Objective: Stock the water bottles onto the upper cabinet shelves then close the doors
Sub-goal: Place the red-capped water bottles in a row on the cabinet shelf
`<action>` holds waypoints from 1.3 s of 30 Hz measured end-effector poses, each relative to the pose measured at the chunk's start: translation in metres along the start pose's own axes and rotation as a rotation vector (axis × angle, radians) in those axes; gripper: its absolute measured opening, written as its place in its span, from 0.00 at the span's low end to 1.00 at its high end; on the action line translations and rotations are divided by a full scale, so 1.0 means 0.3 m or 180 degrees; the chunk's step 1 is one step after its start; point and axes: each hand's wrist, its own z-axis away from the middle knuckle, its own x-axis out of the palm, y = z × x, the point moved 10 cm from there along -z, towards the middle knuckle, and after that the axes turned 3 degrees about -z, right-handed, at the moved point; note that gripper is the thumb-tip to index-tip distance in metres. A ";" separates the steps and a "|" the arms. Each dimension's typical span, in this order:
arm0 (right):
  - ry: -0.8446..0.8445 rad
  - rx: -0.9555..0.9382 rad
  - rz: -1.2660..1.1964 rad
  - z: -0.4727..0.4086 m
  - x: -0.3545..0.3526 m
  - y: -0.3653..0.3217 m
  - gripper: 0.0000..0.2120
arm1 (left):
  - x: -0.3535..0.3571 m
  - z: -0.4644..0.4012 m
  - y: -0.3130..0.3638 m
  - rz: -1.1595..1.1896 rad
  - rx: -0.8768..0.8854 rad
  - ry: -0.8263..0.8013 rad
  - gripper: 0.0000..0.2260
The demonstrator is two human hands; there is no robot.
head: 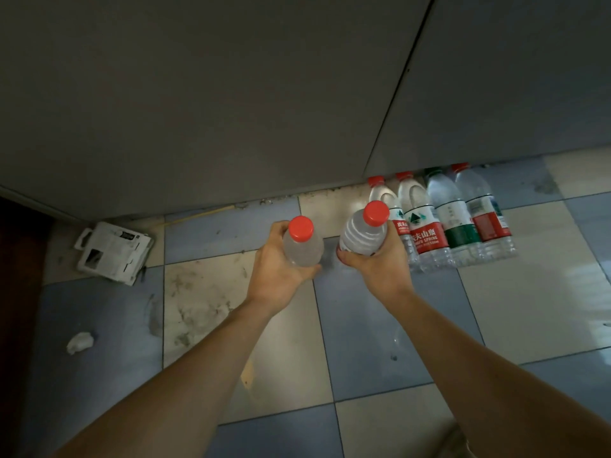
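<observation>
far left of the fingers, a flattened white cardboard carton (114,252) lies on the checked tile floor (363,342) against the base of the grey cabinet (198,94), and a crumpled white scrap (80,342) lies on a blue tile nearer the camera. the left hand (281,262) grips a clear red-capped water bottle (302,246) upright, fingers curled round its far side and the thumb on the near side, cap pointing up toward the camera. just right of it, apart by a narrow gap, the right hand (380,262) holds a second red-capped bottle (365,234), tilted slightly, with the fingers wrapped round its lower body where a bit of red label shows. both bottles are held above the floor, in front of the closed lower cabinet doors. just beyond and right of the right hand's fingers, a row of four water bottles (456,219) stands on the tiles, touching one another, tight to the cabinet's foot: three with red labels, one with a green label and a dark green cap. a thin dark seam (401,81) between two door panels runs up from above that row.
</observation>
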 end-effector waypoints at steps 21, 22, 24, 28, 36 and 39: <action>-0.0120 -0.0436 -0.0543 0.686 -0.670 -1.744 0.28 | -0.931 0.523 1.576 0.0365 0.0160 -0.0183 0.38; -0.0140 -0.0505 -0.0586 0.718 -0.712 -1.866 0.27 | -0.988 0.552 1.687 0.0323 0.0247 -0.0226 0.38; -0.0165 -0.0628 -0.0657 0.776 -0.790 -2.092 0.26 | -1.096 0.608 1.893 0.0303 0.0388 -0.0258 0.37; -0.0331 -0.1030 -0.0754 0.845 -0.905 -2.520 0.28 | -1.301 0.692 2.276 0.0439 0.0703 -0.0119 0.38; -0.0562 -0.1934 -0.0853 0.893 -1.030 -3.294 0.28 | -1.767 0.721 2.912 0.0803 0.1327 0.0884 0.33; -0.0618 -0.2187 -0.0949 0.893 -1.041 -3.548 0.27 | -1.960 0.708 3.112 0.0974 0.1537 0.1210 0.31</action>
